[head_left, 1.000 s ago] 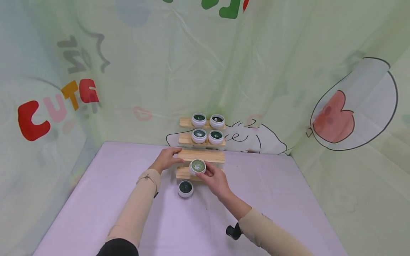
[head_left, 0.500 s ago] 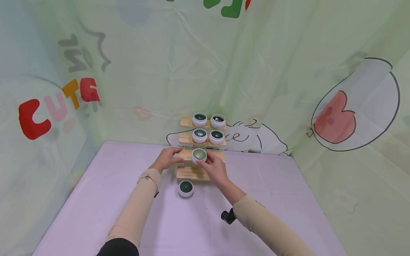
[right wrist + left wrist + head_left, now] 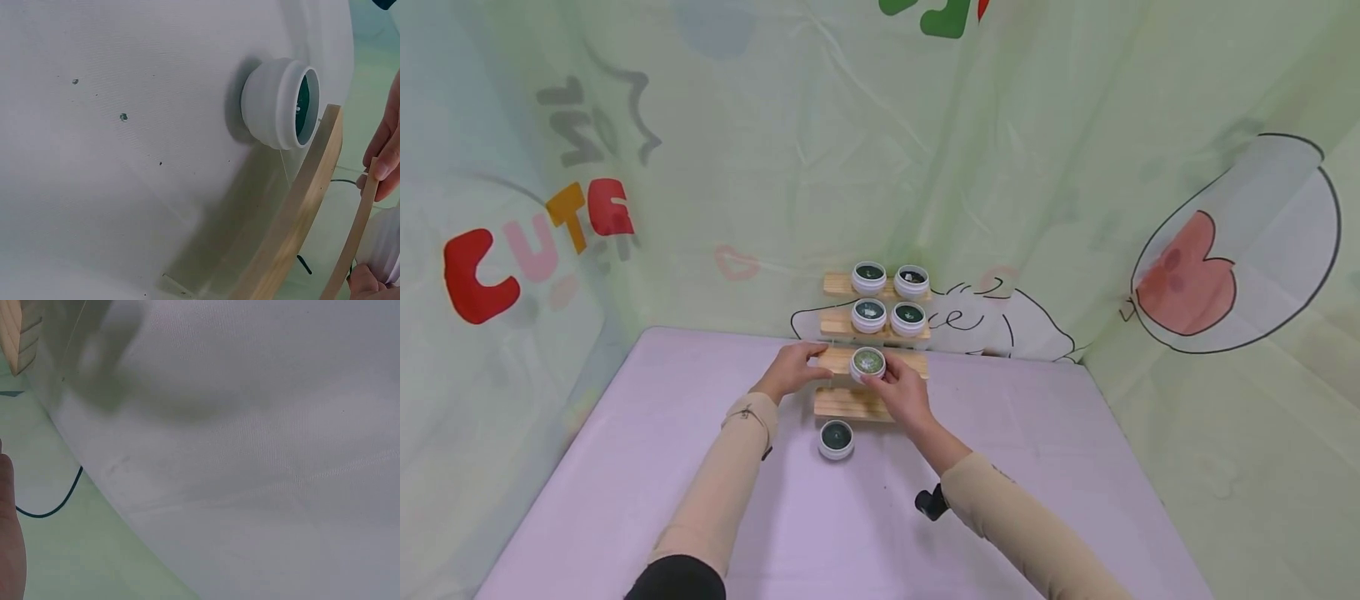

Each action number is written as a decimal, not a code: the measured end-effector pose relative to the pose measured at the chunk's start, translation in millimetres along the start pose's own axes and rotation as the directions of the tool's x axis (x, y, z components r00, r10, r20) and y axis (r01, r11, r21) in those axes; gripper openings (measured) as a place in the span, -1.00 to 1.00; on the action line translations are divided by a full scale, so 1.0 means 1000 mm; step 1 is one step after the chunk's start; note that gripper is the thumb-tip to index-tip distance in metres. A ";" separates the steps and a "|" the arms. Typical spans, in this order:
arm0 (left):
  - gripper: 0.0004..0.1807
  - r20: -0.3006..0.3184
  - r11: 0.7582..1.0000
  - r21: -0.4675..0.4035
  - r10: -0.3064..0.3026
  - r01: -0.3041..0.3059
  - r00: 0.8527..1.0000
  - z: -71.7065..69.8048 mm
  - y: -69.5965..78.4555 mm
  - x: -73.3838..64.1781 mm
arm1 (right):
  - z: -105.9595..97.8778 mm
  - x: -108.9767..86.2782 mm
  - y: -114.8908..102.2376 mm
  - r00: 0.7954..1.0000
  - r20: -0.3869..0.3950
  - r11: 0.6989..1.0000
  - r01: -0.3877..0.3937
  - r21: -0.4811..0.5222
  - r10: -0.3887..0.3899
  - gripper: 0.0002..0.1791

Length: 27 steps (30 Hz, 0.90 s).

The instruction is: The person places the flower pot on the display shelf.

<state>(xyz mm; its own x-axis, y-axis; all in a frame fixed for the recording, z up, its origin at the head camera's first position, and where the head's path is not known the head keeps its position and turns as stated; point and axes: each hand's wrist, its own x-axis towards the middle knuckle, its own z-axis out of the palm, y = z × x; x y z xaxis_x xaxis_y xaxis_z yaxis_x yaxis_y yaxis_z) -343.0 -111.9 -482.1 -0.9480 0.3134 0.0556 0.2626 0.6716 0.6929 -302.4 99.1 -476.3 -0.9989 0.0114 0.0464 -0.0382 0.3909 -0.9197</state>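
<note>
My right hand (image 3: 906, 392) holds a small white round jar (image 3: 868, 363) with a green speckled top by its side, at the second-lowest board of a tiered wooden display rack (image 3: 853, 405). In the right wrist view, that jar (image 3: 381, 244) sits against the board, between it and the fingertips. My left hand (image 3: 792, 372) pinches the left end of the same board, thumb below and fingers above. Only a strip of the left hand (image 3: 11, 531) shows in the left wrist view. A dark-topped white jar (image 3: 836, 440) stands on the table before the rack.
Two jars stand on the top board, among them a jar (image 3: 912, 282) at right. Two more occupy the board below, including a jar (image 3: 908, 318). A lilac cloth covers the table (image 3: 1037, 467). A printed curtain (image 3: 737, 167) hangs close behind the rack.
My right hand has raised the green speckled jar from near the lowest board to the second-lowest one. Over the last half second it barely moves. My left hand keeps its place.
</note>
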 end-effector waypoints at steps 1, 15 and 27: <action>-0.32 0.000 1.000 0.000 0.001 -0.001 1.000 0.000 0.000 0.000 | 0.000 0.001 0.000 1.000 -0.001 1.000 0.001 -0.006 -0.001 -0.38; -0.33 -0.005 1.000 0.012 -0.008 0.008 1.000 0.001 0.002 0.000 | 0.004 0.007 -0.010 1.000 0.001 0.994 0.015 -0.107 -0.015 -0.36; -0.33 -0.010 1.000 0.028 0.013 -0.012 1.000 0.001 0.000 0.001 | 0.005 0.015 -0.011 1.000 -0.006 0.991 0.000 -0.135 -0.001 -0.31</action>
<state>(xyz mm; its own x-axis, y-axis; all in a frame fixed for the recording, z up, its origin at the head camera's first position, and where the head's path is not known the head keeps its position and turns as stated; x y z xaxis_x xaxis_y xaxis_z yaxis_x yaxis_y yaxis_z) -344.0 -110.7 -482.4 -0.9463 0.3152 0.0714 0.2792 0.6859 0.6720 -317.5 90.3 -467.1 -0.9986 0.0169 0.0496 -0.0340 0.5115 -0.8586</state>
